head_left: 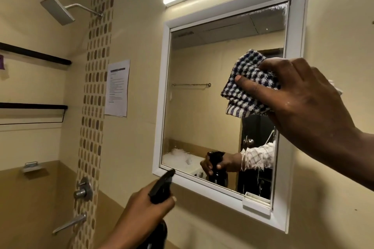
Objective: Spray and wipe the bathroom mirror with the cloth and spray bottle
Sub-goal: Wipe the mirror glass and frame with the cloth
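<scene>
A soft, light cloth (pixel 245 85) is pinched by the right hand (pixel 299 97) against the mirror (pixel 202 107), right of centre; below its lower-left corner, the rigid spray bottle (pixel 159 188) is gripped by the left hand (pixel 145 206).

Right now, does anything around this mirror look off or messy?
Mostly tidy. The mirror has foamy spray residue at its lower left and a hazy streak along the top edge, both unwiped. Nothing looks broken or askew.

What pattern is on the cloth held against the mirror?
A dark blue and white checked cloth, striped at its edge, seen in the head view.
</scene>
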A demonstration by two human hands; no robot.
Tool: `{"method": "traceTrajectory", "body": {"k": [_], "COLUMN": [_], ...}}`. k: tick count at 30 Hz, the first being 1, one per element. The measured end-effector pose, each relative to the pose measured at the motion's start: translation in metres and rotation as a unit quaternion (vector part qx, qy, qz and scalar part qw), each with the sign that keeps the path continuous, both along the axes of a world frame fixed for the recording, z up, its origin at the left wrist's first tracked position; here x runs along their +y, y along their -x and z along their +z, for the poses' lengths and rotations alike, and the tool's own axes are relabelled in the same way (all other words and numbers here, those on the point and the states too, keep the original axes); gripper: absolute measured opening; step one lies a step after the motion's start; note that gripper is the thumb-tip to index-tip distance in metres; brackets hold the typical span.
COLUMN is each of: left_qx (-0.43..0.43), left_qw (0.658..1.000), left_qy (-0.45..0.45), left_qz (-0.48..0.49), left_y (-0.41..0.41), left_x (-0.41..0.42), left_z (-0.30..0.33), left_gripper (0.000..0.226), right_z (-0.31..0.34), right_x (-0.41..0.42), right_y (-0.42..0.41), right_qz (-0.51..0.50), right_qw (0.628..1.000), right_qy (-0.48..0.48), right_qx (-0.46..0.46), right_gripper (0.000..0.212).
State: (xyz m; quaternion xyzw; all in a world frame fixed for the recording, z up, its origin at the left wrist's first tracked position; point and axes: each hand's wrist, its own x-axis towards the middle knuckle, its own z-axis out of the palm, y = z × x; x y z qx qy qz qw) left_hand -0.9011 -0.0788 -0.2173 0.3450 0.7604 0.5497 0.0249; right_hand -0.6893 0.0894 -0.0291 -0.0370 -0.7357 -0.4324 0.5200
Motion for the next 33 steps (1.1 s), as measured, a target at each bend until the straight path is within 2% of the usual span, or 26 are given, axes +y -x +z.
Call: {"method": "traceTrajectory", "body": {"k": [5,10,16,22,25,28,31,33], "left_qx": [-0.018,-0.044,-0.005,0.011,0.021,0.001,0.011,0.014], "left_qw": [0.998,0.99,0.989,0.988,0.987,0.985,0.984,0.983], "left_qy": [0.023,-0.038,-0.111,-0.143,-0.161,-0.175,-0.178,-0.184], "left_qz": [-0.064,-0.13,-0.093,-0.063,-0.016,-0.012,0.011,0.017], "left_y": [-0.033,-0.064,-0.072,-0.052,-0.04,-0.03,-0.025,-0.023], "left_x": [0.015,0.034,0.051,0.052,0.048,0.043,0.039,0.036], "left_z": [-0.01,-0.001,0.044,0.078,0.084,0.089,0.088,0.084], "left_gripper": [0.021,0.013,0.012,0.008,0.015,0.011,0.014,0.008], "right_z": [-0.003,-0.002,0.001,0.002,0.002,0.004,0.005,0.005], "right_x": [0.0,0.002,0.007,0.01,0.011,0.011,0.009,0.008], "right_y": [0.001,-0.004,-0.014,-0.024,-0.027,-0.028,-0.023,-0.019], "right_qz": [0.001,-0.004,-0.012,-0.023,-0.026,-0.025,-0.018,-0.015], "right_qw": [1.0,1.0,1.0,1.0,1.0,1.0,1.0,1.0], "right_qy": [-0.003,0.0,0.001,0.006,0.003,0.005,0.007,0.007], "right_qx": [-0.004,0.0,0.006,0.01,0.012,0.015,0.02,0.021], "right_gripper": [0.065,0.064,0.063,0.064,0.064,0.063,0.062,0.063]}}
